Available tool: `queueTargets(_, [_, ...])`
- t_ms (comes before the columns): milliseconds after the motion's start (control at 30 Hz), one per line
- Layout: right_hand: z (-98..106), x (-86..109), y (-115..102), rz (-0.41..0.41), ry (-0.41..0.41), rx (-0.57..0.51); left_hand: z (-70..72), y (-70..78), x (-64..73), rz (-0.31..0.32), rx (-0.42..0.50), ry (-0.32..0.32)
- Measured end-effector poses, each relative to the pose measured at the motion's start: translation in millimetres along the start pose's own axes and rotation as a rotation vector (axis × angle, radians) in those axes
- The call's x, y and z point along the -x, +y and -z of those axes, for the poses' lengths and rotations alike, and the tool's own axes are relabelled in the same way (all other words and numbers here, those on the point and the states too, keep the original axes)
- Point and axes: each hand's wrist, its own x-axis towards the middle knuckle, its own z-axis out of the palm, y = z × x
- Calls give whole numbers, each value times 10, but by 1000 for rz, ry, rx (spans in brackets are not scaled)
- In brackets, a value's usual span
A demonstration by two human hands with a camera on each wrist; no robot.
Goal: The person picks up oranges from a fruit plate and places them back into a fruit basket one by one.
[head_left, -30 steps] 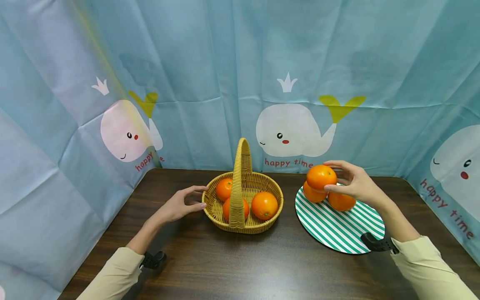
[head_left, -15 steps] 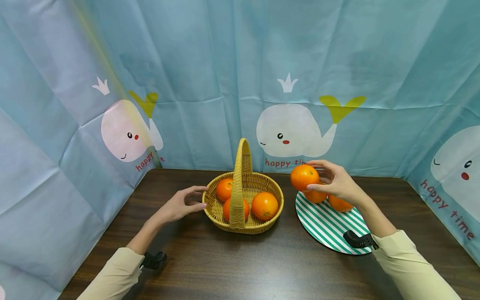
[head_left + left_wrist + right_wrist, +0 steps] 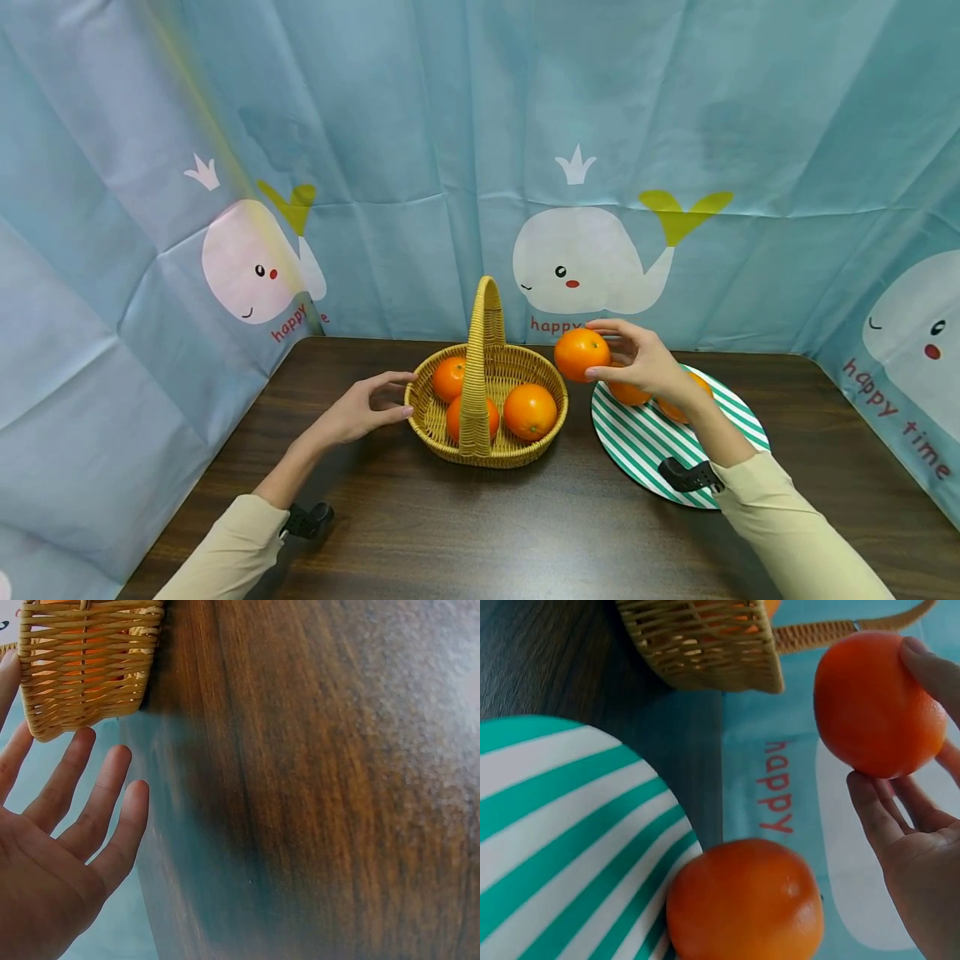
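Observation:
My right hand [image 3: 648, 362] holds an orange [image 3: 582, 354] in its fingertips and thumb, in the air near the right rim of the yellow wicker basket [image 3: 491, 457]. In the right wrist view that held orange [image 3: 877, 705] shows smooth skin, with thumb and fingers on either side of it. Inside the basket lie three oranges, one [image 3: 529, 412] right of the tall handle. At the basket's left rim is my left hand [image 3: 360, 412], thumb and fingers near or touching it. The left wrist view shows its fingers [image 3: 97, 806] spread and fairly straight beside the woven wall.
A round mat or plate with green and white stripes [image 3: 645, 454] lies right of the basket. Two oranges are on it, one [image 3: 627, 393] partly behind my right hand. A blue whale-print curtain [image 3: 420, 167] hangs behind the dark wooden table [image 3: 480, 533].
My right hand has carried the held orange leftward from above the striped round to near the basket's right rim. The left hand and the basket have stayed in place.

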Motion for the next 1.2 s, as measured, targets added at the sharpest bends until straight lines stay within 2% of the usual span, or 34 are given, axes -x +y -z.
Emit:
queueTargets(233, [-129,-91,11,-28,-3,-25,0,7,0,-5,1,1])
queueTargets(667, [-259,-207,8,-12,-4,-34,2,29,-3,-11,-6,4])
queueTargets(933, [-381,-298,31,-47,-42,-114,2,18,5,-7,10,2])
queueTargets(1200, [-534,-401,48,1,-53,-76,-1,-5,3,-2,25,-2])
